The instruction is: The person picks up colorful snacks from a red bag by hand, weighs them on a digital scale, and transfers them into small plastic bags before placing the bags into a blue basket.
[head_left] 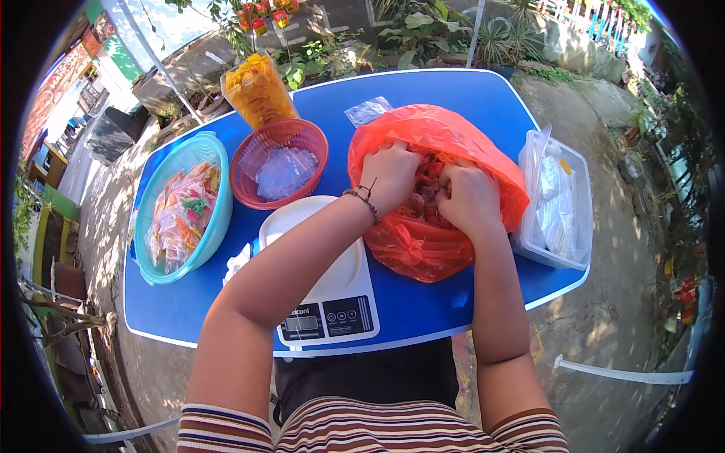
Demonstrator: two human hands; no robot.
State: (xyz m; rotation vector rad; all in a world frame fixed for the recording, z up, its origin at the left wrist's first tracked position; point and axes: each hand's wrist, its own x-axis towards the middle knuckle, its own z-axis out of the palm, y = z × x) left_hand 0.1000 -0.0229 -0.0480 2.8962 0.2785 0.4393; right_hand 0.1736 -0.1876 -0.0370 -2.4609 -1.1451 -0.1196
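Observation:
A red plastic bag (423,253) stands on the blue table with its mouth spread wide. Inside lie reddish-brown pieces with orange bits (429,181). My left hand (393,172) reaches into the mouth from the left, fingers curled down at the contents. From the right, my right hand (470,198) bends its fingers inward over the same pieces. The fingertips of both hands are partly hidden in the bag, and I cannot tell what they grip. Under my left forearm is a white kitchen scale (355,291) with a round white plate (291,219) on it.
On the blue table (332,94), a turquoise basket (220,226) holds small filled packets. A red basket (245,189) contains clear plastic bags. Behind it stands a tub of orange chips (260,90). A clear bin (555,253) with plastic bags sits at the right edge. A clear packet (368,111) lies near the back.

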